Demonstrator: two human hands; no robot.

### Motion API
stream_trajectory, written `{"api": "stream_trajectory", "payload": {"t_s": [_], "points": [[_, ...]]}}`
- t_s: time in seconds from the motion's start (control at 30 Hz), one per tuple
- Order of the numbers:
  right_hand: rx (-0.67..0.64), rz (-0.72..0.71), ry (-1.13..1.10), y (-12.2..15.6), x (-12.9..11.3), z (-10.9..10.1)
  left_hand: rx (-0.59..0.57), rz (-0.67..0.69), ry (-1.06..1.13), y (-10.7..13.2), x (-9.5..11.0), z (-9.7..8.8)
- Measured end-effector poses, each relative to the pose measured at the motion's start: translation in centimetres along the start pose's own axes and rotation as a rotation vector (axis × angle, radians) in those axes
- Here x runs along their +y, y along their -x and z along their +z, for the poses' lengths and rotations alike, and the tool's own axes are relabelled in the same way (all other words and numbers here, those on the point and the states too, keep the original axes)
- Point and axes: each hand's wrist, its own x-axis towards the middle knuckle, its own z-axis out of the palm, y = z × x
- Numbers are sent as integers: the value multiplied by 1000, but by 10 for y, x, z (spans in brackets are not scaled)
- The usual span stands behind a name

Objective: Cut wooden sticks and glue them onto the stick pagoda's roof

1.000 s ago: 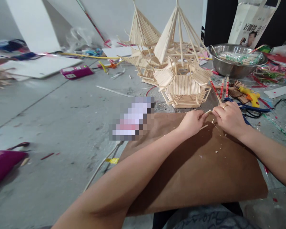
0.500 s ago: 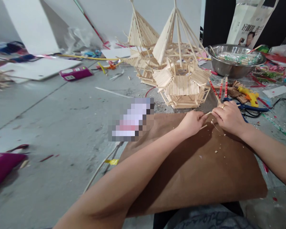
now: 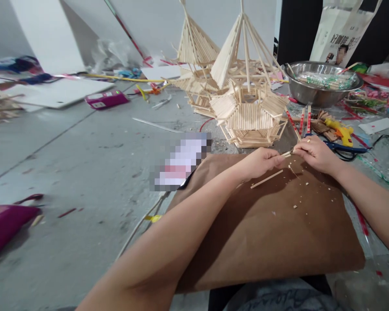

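Left hand (image 3: 262,164) is clamped, thumb against fingers, on a slim pale stick (image 3: 286,154); the fingers cover most of it, and a short plain end projects toward the right hand. Right hand (image 3: 316,154) has its fingertips drawn together at that end; blur conceals what they clamp, possibly something small and dark. Nearer than the grip, a loose stick (image 3: 266,179) lies on a brown sheet (image 3: 262,246). To the grip's right, a blue-handled tool (image 3: 348,149) is partly hidden by the right hand. Beyond the grip stands a stick-built model (image 3: 250,116); farther right, a metal bowl (image 3: 320,95).
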Motion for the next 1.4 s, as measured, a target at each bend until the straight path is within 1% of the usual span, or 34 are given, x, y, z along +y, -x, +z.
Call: {"api": "stream_trajectory", "payload": {"t_s": [0.07, 0.13, 0.23, 0.3, 0.37, 0.43, 0.53, 0.6, 0.83, 1.1, 1.27, 1.4], "points": [[48, 136, -67, 1, 3, 2, 49, -16, 134, -2, -3, 2], [102, 289, -216, 2, 1, 3, 77, -49, 286, -5, -6, 4], [145, 474, -587, 0, -8, 3, 93, -132, 480, -7, -7, 9], [180, 567, -832, -2, -15, 3, 135, -165, 565, -8, -5, 12], [229, 654, -991, -4, -20, 5, 188, -170, 625, -8, -5, 15], [256, 743, -1086, -6, -24, 6, 218, -163, 670, -9, -5, 18], [242, 858, -1198, -8, -29, 8, 193, -149, 694, -9, -5, 22], [217, 898, -1243, -8, -33, 9, 160, -144, 667, -8, -5, 24], [213, 921, -1209, -7, -38, 13, 92, -156, 589, -7, -6, 28], [189, 857, -1164, -5, -35, 16, 73, -162, 620, -7, -6, 29], [173, 767, -1017, -3, -39, 12, 86, -115, 534, -8, -11, 31], [162, 614, -857, -2, -41, 7, 98, -34, 402, -9, -15, 31]]}}
